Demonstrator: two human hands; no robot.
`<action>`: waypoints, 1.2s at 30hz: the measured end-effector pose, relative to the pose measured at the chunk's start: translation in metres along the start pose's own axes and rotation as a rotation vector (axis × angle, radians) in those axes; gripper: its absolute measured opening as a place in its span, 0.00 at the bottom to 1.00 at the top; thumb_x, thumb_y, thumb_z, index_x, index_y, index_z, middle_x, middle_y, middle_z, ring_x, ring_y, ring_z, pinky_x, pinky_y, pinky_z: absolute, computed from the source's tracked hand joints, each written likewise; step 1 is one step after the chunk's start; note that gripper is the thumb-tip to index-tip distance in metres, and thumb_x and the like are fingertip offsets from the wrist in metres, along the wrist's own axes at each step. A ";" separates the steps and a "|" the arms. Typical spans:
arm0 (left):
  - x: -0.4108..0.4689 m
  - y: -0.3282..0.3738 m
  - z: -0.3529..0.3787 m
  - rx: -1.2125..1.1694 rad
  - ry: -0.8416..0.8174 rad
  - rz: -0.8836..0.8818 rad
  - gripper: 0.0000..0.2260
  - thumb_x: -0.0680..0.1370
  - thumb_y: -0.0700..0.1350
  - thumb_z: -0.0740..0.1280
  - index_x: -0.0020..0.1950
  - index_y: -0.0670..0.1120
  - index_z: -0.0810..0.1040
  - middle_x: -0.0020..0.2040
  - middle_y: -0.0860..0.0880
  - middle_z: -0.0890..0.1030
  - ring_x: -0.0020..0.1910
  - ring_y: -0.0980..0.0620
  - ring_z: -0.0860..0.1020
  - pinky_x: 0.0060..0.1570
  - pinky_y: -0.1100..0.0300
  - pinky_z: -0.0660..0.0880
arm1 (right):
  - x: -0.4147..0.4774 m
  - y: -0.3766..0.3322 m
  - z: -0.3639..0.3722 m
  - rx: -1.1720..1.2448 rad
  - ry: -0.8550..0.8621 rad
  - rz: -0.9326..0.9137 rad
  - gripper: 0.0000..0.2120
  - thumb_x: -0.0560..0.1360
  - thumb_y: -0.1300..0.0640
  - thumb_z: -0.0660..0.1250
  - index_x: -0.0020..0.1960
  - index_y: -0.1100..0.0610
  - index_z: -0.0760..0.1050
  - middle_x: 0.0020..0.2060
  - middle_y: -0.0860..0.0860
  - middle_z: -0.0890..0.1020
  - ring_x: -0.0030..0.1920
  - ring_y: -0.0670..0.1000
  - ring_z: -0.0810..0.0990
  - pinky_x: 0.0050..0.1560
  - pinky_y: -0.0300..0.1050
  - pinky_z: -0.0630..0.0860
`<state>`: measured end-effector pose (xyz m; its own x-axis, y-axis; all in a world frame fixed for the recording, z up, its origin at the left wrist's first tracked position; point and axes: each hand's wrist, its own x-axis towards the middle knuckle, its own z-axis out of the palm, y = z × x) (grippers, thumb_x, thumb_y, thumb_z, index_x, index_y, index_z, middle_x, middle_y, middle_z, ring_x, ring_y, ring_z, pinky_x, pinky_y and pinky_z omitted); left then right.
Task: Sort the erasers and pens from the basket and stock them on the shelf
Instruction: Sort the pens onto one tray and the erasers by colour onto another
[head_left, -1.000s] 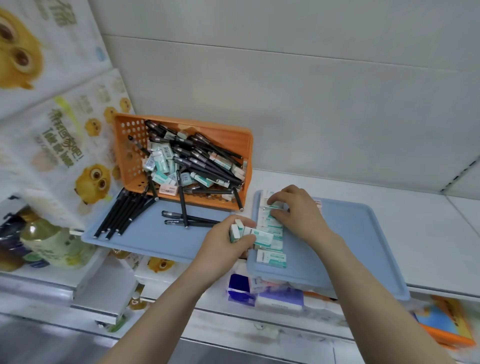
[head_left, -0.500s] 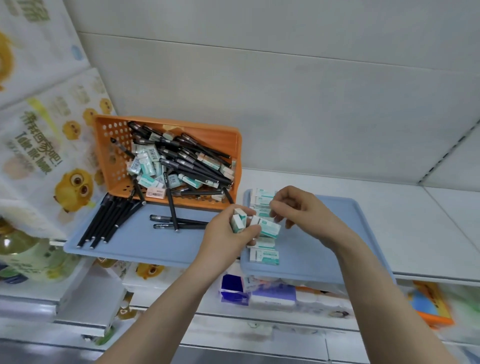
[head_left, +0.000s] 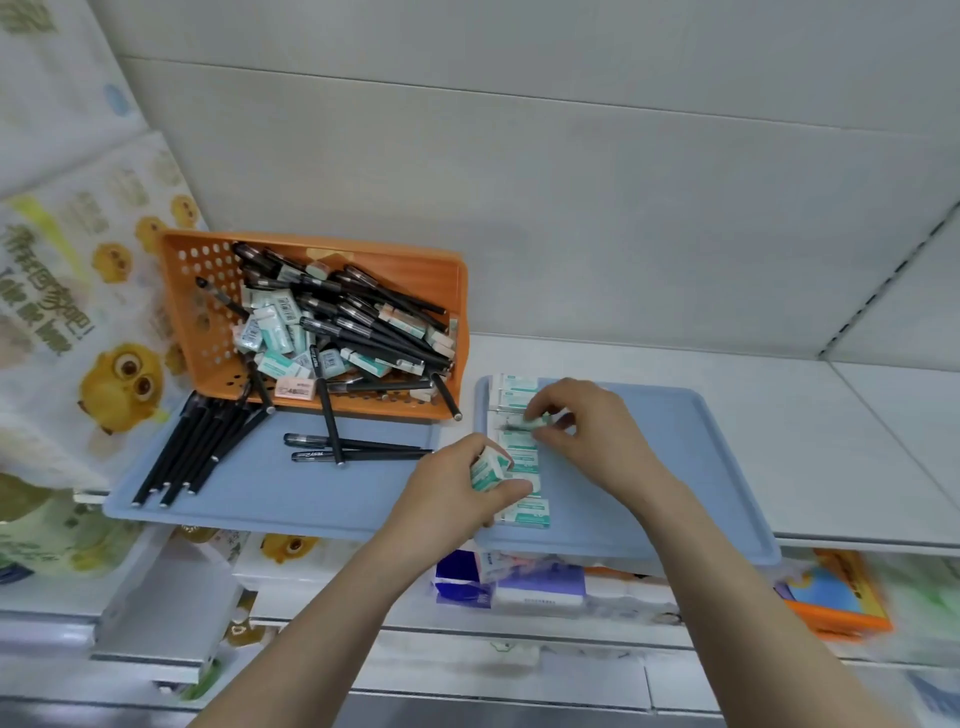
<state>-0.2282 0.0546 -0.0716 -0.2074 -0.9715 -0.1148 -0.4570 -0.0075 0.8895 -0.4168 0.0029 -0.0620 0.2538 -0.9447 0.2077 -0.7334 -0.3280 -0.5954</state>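
Observation:
An orange basket (head_left: 182, 291) tilts on the shelf, full of black pens and green-and-white erasers. On the left blue tray (head_left: 249, 493) lie a bundle of black pens (head_left: 192, 447) and two loose pens (head_left: 353, 449). The right blue tray (head_left: 675, 467) holds a column of erasers (head_left: 519, 452) along its left edge. My left hand (head_left: 447, 493) grips a few erasers (head_left: 488, 467) at the tray's near left corner. My right hand (head_left: 587, 431) pinches one eraser (head_left: 535, 422) over the column's upper part.
The white shelf (head_left: 779, 415) extends to the right of the trays. Printed packs with yellow owl pictures (head_left: 78, 312) stand at the left. Below the shelf edge sit boxed goods (head_left: 509, 582) and an orange item (head_left: 841, 603).
My right hand took an eraser from my left hand's bunch and carried it back over the column on the right tray. My left hand stayed near the tray's corner.

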 end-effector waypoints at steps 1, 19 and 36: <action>-0.001 -0.001 -0.001 -0.006 0.003 0.006 0.10 0.73 0.51 0.73 0.50 0.52 0.76 0.42 0.56 0.81 0.30 0.62 0.79 0.27 0.67 0.72 | 0.000 0.002 0.004 0.009 -0.077 -0.012 0.07 0.71 0.60 0.73 0.43 0.48 0.80 0.43 0.42 0.81 0.44 0.40 0.78 0.50 0.38 0.76; -0.006 -0.007 -0.013 -0.158 0.034 0.011 0.15 0.75 0.46 0.72 0.59 0.58 0.76 0.52 0.53 0.80 0.42 0.53 0.83 0.30 0.63 0.76 | 0.011 0.002 0.013 -0.103 0.011 0.091 0.02 0.73 0.54 0.72 0.46 0.48 0.81 0.45 0.44 0.77 0.41 0.42 0.77 0.45 0.39 0.74; -0.009 0.002 -0.025 0.054 0.153 0.072 0.13 0.72 0.60 0.70 0.47 0.55 0.73 0.41 0.57 0.79 0.38 0.66 0.77 0.29 0.70 0.69 | -0.015 -0.010 -0.003 0.573 -0.119 0.439 0.11 0.73 0.63 0.72 0.54 0.54 0.80 0.35 0.57 0.84 0.34 0.53 0.82 0.47 0.48 0.83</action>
<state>-0.2057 0.0572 -0.0573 -0.1089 -0.9938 0.0208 -0.4922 0.0721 0.8675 -0.4156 0.0203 -0.0568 0.1032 -0.9722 -0.2101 -0.3470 0.1627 -0.9236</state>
